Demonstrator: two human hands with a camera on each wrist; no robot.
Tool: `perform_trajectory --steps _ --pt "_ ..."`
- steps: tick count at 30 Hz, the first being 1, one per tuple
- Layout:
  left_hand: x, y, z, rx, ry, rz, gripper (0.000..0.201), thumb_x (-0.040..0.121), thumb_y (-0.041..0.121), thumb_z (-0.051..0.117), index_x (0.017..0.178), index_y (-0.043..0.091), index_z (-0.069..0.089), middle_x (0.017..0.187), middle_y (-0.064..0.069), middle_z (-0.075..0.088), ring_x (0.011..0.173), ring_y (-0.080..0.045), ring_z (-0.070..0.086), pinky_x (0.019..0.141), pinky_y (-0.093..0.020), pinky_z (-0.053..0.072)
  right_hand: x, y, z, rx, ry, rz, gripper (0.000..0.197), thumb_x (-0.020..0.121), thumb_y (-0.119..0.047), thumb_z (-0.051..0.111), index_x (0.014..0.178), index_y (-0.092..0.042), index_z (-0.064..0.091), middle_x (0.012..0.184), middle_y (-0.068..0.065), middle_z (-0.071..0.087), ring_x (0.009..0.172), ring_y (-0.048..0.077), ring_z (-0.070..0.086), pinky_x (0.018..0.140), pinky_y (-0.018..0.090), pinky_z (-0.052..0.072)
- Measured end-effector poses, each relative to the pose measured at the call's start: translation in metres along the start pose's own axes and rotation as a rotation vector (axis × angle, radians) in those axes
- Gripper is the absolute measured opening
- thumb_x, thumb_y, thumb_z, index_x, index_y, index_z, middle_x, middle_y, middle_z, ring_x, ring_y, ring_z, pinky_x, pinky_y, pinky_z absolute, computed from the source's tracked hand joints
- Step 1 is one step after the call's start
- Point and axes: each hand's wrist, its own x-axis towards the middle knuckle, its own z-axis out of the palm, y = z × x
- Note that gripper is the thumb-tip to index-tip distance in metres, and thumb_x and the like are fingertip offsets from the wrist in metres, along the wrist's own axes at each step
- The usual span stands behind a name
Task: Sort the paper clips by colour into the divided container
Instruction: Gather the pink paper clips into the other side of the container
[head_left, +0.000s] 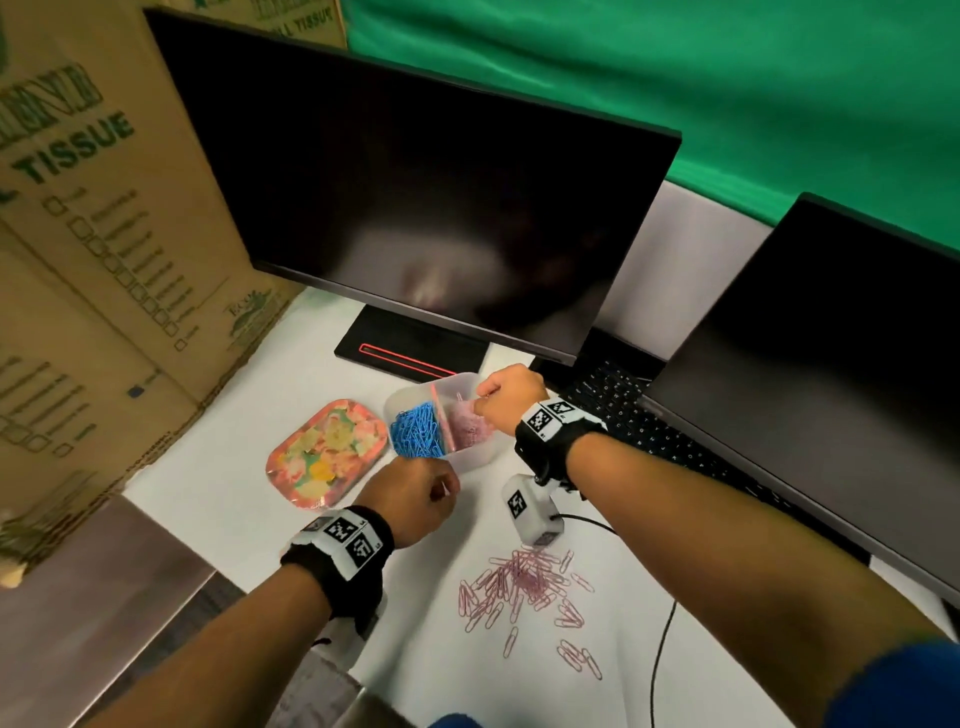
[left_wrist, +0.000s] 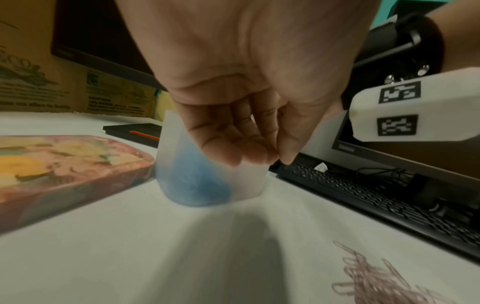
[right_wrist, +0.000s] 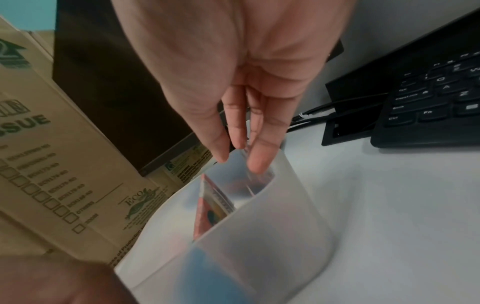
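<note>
A translucent divided container (head_left: 474, 461) stands on the white table, split by a pink divider (head_left: 442, 419). Blue paper clips (head_left: 418, 432) fill its left half and pink clips (head_left: 469, 429) its right half. My right hand (head_left: 480, 402) hangs over the pink half. In the right wrist view its fingertips (right_wrist: 259, 167) point down inside the rim and seem to pinch a pale pink clip, blurred. My left hand (head_left: 445, 491) sits at the container's near corner, fingers curled against the thumb (left_wrist: 287, 158) with nothing seen in them. A loose pile of pink clips (head_left: 524, 587) lies nearer me.
A floral tray (head_left: 327, 452) lies left of the container. Behind stand a dark monitor (head_left: 415, 208) and its base (head_left: 410, 353); a black keyboard (head_left: 649, 426) and second screen (head_left: 831, 364) are at right. Cardboard boxes (head_left: 78, 260) wall the left. A cable (head_left: 660, 654) crosses near the pile.
</note>
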Motion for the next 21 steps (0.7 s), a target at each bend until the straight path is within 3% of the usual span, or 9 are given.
perform_trajectory --steps 4,7,9,11,12,14,15,17,21 --pt "0.002 -0.003 0.013 0.024 -0.083 -0.017 0.012 0.082 0.026 0.060 0.091 0.030 0.066 0.083 0.011 0.064 0.077 -0.012 0.060 0.071 -0.023 0.049 -0.006 0.014 -0.010 0.142 0.000 0.040 0.013 0.072 -0.023 0.069 0.085 -0.022 0.072 0.086 0.006 0.074 0.070 0.024 0.071 0.069 0.037 0.062" --pt "0.005 0.003 0.023 0.063 -0.162 -0.035 0.019 0.081 0.025 0.060 0.099 0.028 0.066 0.091 0.009 0.065 0.085 -0.014 0.060 0.076 -0.023 0.048 -0.022 0.037 -0.020 0.141 0.030 0.046 0.015 0.077 -0.020 0.059 0.077 -0.031 0.070 0.082 0.001 0.072 0.076 0.026 0.070 0.074 0.037 0.060" --pt "0.003 0.011 0.030 0.132 -0.240 -0.040 0.033 0.081 0.027 0.060 0.114 0.027 0.061 0.107 0.006 0.063 0.098 -0.016 0.059 0.084 -0.025 0.047 -0.042 0.060 -0.024 -0.019 0.007 0.072 0.025 0.083 -0.018 0.052 0.092 -0.032 0.071 0.097 0.002 0.071 0.087 0.025 0.068 0.082 0.034 0.058" --pt "-0.001 0.015 0.041 0.199 -0.335 -0.050 0.052 0.081 0.029 0.062 0.131 0.026 0.047 0.125 0.002 0.051 0.113 -0.020 0.055 0.093 -0.031 0.046 -0.064 0.088 -0.019 -0.238 -0.099 0.102 0.036 0.089 -0.018 0.047 0.119 -0.031 0.061 0.124 0.001 0.063 0.106 0.022 0.061 0.094 0.031 0.051" --pt "-0.005 0.018 0.047 0.233 -0.379 -0.046 0.062 0.080 0.031 0.063 0.137 0.025 0.040 0.130 -0.001 0.045 0.117 -0.023 0.053 0.096 -0.035 0.046 -0.077 0.102 -0.013 -0.287 -0.179 0.109 0.044 0.092 -0.017 0.046 0.134 -0.029 0.050 0.139 0.001 0.052 0.119 0.022 0.054 0.102 0.031 0.045" --pt "-0.012 0.022 0.060 0.308 -0.412 -0.016 0.072 0.078 0.037 0.065 0.140 0.023 0.032 0.132 -0.005 0.038 0.117 -0.027 0.054 0.096 -0.040 0.048 -0.102 0.125 0.005 -0.354 -0.322 0.040 0.059 0.094 -0.019 0.043 0.150 -0.024 0.023 0.160 -0.001 0.016 0.145 0.020 0.023 0.118 0.033 0.023" --pt "-0.016 0.024 0.066 0.316 -0.411 -0.002 0.071 0.078 0.037 0.064 0.139 0.022 0.032 0.131 -0.005 0.038 0.115 -0.028 0.055 0.094 -0.041 0.049 -0.115 0.131 0.014 -0.388 -0.364 -0.033 0.063 0.095 -0.019 0.041 0.152 -0.022 0.014 0.162 -0.001 0.003 0.149 0.018 0.007 0.121 0.034 0.013" --pt "-0.024 0.030 0.075 0.317 -0.406 0.047 0.061 0.082 0.035 0.059 0.135 0.019 0.036 0.127 -0.006 0.040 0.108 -0.028 0.057 0.090 -0.041 0.051 -0.137 0.144 0.033 -0.441 -0.402 -0.174 0.064 0.097 -0.020 0.036 0.153 -0.018 0.006 0.161 0.001 -0.008 0.149 0.018 -0.007 0.122 0.036 0.002" --pt "-0.029 0.035 0.085 0.256 -0.436 0.187 0.040 0.085 0.020 0.054 0.124 0.022 0.046 0.113 -0.003 0.047 0.102 -0.028 0.059 0.085 -0.037 0.051 -0.174 0.156 0.046 -0.381 -0.436 -0.347 0.066 0.088 -0.027 0.023 0.152 -0.014 0.014 0.161 0.001 0.003 0.149 0.015 0.000 0.122 0.032 0.002"
